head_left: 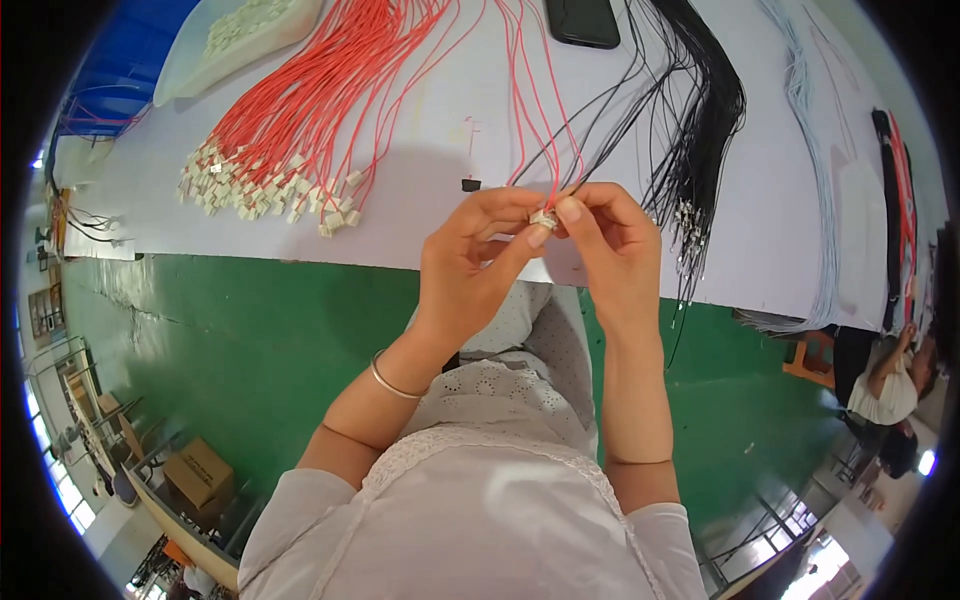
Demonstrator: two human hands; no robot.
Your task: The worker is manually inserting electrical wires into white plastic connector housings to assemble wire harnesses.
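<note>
Both hands meet above the near edge of the white table. My left hand (478,255) pinches a small white plug connector (543,219) between thumb and fingers. Red wires run up from that connector across the table. Right beside it, the thumb and forefinger of my right hand (615,245) are closed on a thin black wire (590,165), whose end is hidden by the fingertips. To the left lies a large bundle of red wires (325,85) ending in white connectors (265,190). A bundle of black wires (712,110) with bare metal terminals (688,225) lies to the right.
A white tray (185,70) of small white parts stands at the far left, beside a blue bin (115,55). A black phone (583,22) lies at the back. Pale blue wires (822,200) run down the right side. Another person (885,385) sits at the far right.
</note>
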